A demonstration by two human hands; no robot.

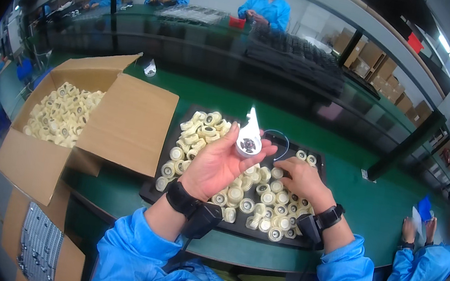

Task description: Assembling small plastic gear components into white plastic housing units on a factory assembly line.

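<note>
Left hand [220,163] grips a white part [249,136]; right hand [302,178] rests curled on cream gears [263,195] in the black tray [315,157].

open brown carton [122,125] left on bench, full of cream gears | flat carton [44,241] below | brown boxes [376,64] stacked far right

The open cardboard box [123,119] blocks the left side of the black tray [168,190]. Loose cream gears [203,128] crowd the tray. Bare green table [347,182] right of the tray gives free passage.
</note>
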